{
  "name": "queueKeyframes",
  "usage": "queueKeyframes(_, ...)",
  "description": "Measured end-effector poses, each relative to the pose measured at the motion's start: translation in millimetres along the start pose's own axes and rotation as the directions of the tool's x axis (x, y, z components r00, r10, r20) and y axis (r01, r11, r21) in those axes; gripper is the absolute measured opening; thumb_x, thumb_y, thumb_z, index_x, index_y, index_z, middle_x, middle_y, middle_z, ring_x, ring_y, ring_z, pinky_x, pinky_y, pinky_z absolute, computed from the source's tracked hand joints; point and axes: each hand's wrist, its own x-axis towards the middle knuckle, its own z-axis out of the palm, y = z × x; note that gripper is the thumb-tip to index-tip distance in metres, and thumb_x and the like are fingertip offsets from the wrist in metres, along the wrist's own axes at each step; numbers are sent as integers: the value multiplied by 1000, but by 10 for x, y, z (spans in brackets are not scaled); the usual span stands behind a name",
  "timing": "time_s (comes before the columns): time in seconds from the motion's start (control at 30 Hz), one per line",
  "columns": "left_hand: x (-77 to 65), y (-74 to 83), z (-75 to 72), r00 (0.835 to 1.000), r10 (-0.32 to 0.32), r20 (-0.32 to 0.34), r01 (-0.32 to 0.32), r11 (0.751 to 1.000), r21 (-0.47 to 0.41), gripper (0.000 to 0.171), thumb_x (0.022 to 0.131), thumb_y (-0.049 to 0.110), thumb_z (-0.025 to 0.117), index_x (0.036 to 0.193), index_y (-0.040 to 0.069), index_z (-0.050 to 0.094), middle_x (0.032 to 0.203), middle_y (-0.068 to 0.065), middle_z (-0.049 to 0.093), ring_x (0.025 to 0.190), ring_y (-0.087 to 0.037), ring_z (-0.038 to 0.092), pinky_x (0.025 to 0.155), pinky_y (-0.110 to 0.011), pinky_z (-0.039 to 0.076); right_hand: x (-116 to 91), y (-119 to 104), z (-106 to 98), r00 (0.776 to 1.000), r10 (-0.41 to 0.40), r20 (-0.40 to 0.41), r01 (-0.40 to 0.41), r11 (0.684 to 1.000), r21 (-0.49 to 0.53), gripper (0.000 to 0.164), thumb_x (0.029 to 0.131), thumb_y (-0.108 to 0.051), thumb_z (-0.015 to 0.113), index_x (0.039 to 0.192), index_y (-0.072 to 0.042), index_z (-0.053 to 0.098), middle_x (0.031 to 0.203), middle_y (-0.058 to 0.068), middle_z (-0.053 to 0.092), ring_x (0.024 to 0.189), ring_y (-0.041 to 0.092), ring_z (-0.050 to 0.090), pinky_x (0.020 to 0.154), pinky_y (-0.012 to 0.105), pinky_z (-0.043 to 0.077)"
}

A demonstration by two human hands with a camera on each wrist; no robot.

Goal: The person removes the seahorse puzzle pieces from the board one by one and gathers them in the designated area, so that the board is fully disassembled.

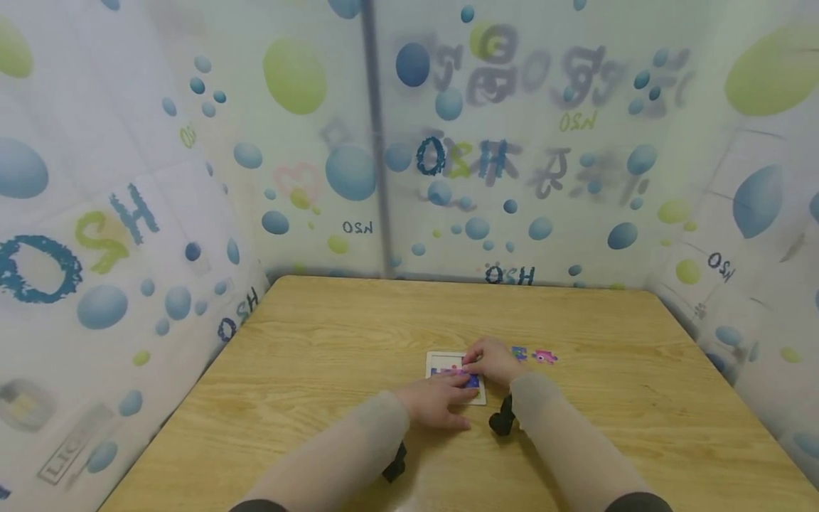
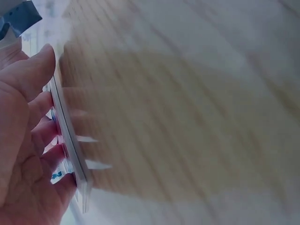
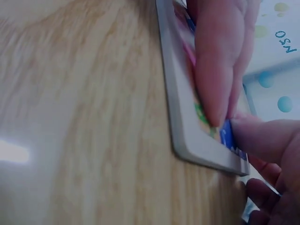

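Note:
A square jigsaw puzzle tray (image 1: 430, 363) with a white rim lies on the table, partly filled with purple, pink and blue pieces. My left hand (image 1: 438, 402) rests across its lower part, fingers fairly straight on the picture. In the left wrist view, the fingers of the left hand (image 2: 28, 126) reach along the tray edge (image 2: 70, 140). At the tray's upper right, my right hand (image 1: 495, 361) has its thumb and fingers bent together. The right wrist view shows the right hand (image 3: 274, 150) at a blue puzzle piece (image 3: 227, 136) by the corner; fingers partly hide it.
Two loose puzzle pieces lie on the table right of the tray: a blue-green one (image 1: 520, 352) beside the right hand and a pink one (image 1: 544, 357) with an eye. The wooden table (image 1: 307, 341) meets printed curtain walls (image 1: 307, 142) at the back and sides.

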Motion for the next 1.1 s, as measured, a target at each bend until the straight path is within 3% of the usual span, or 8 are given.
queueKeyframes(0.43, 18, 57, -9, 1000, -11, -28, 12, 999, 41, 61, 94, 48, 57, 147, 23, 42, 156, -3, 28, 144, -22, 23, 116, -36, 22, 36, -8, -10, 999, 43, 14, -43, 999, -14, 6, 81, -10, 76, 76, -10, 72, 99, 5, 58, 101, 26, 51, 101, 51, 36)
queueKeyframes(0.8, 12, 63, -6, 999, -20, -28, 20, 999, 30, 60, 94, 46, 57, 147, 23, 42, 157, -3, 27, 144, -21, 24, 116, -36, 22, -6, -48, 39, 997, 65, -30, -66, 997, -47, 11, 82, -11, 76, 73, -13, 69, 101, 4, 55, 101, 25, 50, 100, 49, 37)
queueKeyframes(1.1, 21, 51, 4, 999, -22, -26, 22, 999, 23, 60, 94, 46, 57, 147, 22, 42, 157, -4, 27, 144, -21, 23, 116, -36, 22, -17, -54, 53, 997, 66, -26, -67, 997, -33, 10, 83, -10, 75, 75, -13, 69, 93, 3, 53, 91, 21, 47, 84, 39, 39)
